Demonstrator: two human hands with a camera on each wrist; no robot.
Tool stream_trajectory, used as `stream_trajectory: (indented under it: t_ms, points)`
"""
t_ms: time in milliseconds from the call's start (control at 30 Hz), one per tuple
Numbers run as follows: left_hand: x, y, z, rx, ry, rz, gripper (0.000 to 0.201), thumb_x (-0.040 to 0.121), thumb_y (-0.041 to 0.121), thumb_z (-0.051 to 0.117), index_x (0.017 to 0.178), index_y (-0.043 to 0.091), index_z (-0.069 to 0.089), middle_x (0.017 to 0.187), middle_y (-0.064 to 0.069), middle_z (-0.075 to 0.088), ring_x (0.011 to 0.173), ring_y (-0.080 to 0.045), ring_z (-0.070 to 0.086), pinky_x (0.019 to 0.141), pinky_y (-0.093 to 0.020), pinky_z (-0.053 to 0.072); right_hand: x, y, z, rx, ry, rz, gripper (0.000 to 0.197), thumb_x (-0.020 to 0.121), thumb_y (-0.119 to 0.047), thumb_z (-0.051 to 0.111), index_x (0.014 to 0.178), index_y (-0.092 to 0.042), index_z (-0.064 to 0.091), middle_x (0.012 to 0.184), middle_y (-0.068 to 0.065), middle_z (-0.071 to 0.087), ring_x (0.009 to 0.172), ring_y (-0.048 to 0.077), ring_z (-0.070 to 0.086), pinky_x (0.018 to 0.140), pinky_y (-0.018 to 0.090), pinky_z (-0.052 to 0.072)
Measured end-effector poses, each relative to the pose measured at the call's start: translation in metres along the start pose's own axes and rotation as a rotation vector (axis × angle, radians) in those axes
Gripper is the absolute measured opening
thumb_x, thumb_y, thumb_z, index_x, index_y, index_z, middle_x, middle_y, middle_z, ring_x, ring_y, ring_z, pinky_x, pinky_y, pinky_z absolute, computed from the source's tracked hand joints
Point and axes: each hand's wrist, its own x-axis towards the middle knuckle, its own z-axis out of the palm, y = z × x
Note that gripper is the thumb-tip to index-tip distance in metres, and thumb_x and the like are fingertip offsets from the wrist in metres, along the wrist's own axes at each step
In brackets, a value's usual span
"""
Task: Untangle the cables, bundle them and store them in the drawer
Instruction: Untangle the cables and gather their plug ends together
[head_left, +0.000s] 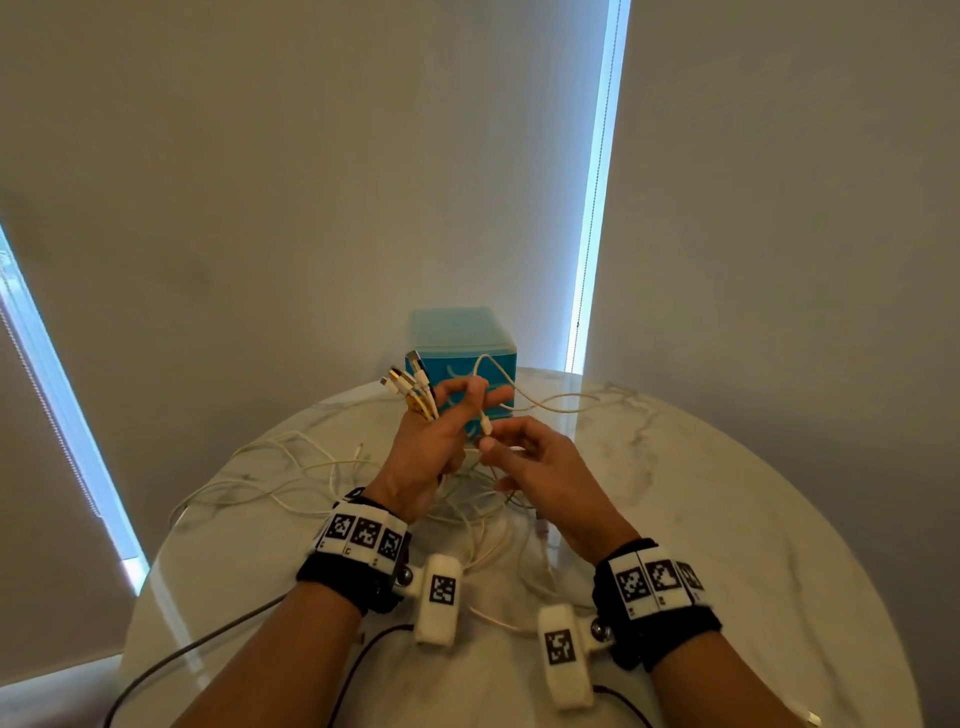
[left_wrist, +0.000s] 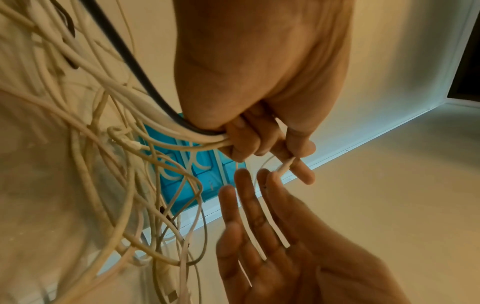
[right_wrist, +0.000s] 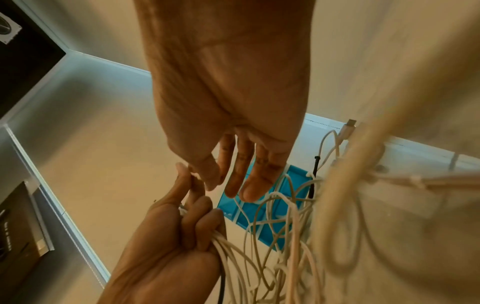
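Note:
My left hand (head_left: 439, 439) is raised over the table and grips a bunch of white cables (left_wrist: 182, 135) and one dark one. Their plug ends (head_left: 413, 382) fan out above its fist. Its thumb and forefinger also hold a thin white plug (head_left: 486, 425) (left_wrist: 284, 167). My right hand (head_left: 540, 467) meets it from the right, and its thumb and forefinger pinch the plug's tip while the other fingers (left_wrist: 241, 197) stay loosely straight. Slack cable (head_left: 291, 478) lies tangled on the table beneath both hands. The teal drawer box (head_left: 462, 332) (right_wrist: 249, 214) stands just behind them; I cannot tell if a drawer is open.
The round white marble table (head_left: 727, 519) ends close behind the drawer box, against a wall of grey blinds (head_left: 311, 182). One cable loop (head_left: 566, 402) trails to the right of the box. Black wrist-camera leads (head_left: 182, 654) run off the near left edge.

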Motion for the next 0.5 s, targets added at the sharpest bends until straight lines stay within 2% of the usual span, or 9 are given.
stream_trajectory:
  t_ms: [67,133,233,300,367,433,500]
  points:
    - [0.002,0.000,-0.003,0.012,0.003,-0.005,0.037,0.106,0.041,0.063,0.127,0.011,0.065,0.122,-0.003,0.080,0.043,-0.004,0.031,0.041,-0.019,0.025,-0.002,-0.002,-0.004,-0.016,0.062,-0.045,0.019,0.100,-0.025,0.078,0.119,-0.021,0.075,0.108,0.002,0.080,0.099,0.018,0.079,0.080,0.034,0.066]
    - [0.003,-0.002,-0.005,0.012,0.012,-0.006,0.038,0.106,0.042,0.064,0.126,0.009,0.067,0.120,-0.002,0.080,0.043,-0.005,0.028,0.041,-0.020,0.025,-0.002,-0.003,-0.008,0.022,0.112,-0.090,0.020,0.100,-0.023,0.078,0.119,-0.020,0.076,0.105,0.003,0.081,0.096,0.019,0.080,0.077,0.035,0.065]
    - [0.004,-0.003,-0.007,0.046,0.034,-0.022,0.042,0.100,0.048,0.070,0.118,0.010,0.076,0.100,-0.001,0.082,0.044,-0.008,0.028,0.042,-0.024,0.023,0.000,-0.010,-0.011,0.196,0.181,-0.139,0.022,0.101,-0.019,0.075,0.123,-0.017,0.077,0.111,0.005,0.081,0.101,0.018,0.078,0.076,0.029,0.061]
    - [0.003,-0.004,-0.005,0.121,0.003,-0.043,0.042,0.098,0.054,0.071,0.106,0.014,0.080,0.100,-0.005,0.081,0.048,-0.011,0.030,0.047,-0.027,0.022,0.001,-0.017,-0.012,0.350,0.190,-0.151,0.019,0.105,-0.021,0.069,0.122,-0.016,0.074,0.117,0.003,0.080,0.107,0.017,0.076,0.080,0.029,0.060]
    - [0.001,-0.005,-0.002,0.197,-0.021,-0.073,0.044,0.097,0.059,0.071,0.097,0.016,0.080,0.088,-0.004,0.075,0.049,-0.011,0.033,0.048,-0.026,0.025,0.001,-0.024,-0.014,0.502,0.182,-0.157,0.014,0.111,-0.025,0.059,0.119,-0.017,0.066,0.122,0.002,0.079,0.116,0.018,0.074,0.089,0.032,0.059]
    - [0.001,-0.006,0.000,0.245,0.018,-0.104,0.044,0.096,0.061,0.069,0.097,0.019,0.080,0.068,0.007,0.062,0.049,-0.007,0.037,0.049,-0.024,0.029,0.001,-0.030,-0.021,0.601,0.213,-0.153,0.018,0.114,-0.031,0.052,0.123,-0.016,0.058,0.122,0.006,0.080,0.118,0.023,0.075,0.095,0.035,0.057]
    - [0.001,-0.003,0.001,0.248,0.077,-0.112,0.046,0.094,0.066,0.068,0.103,0.022,0.080,0.057,0.018,0.054,0.050,-0.002,0.041,0.052,-0.025,0.033,0.000,-0.032,-0.027,0.567,0.300,-0.120,0.030,0.111,-0.037,0.055,0.128,-0.012,0.058,0.109,0.008,0.083,0.105,0.023,0.080,0.087,0.033,0.060]
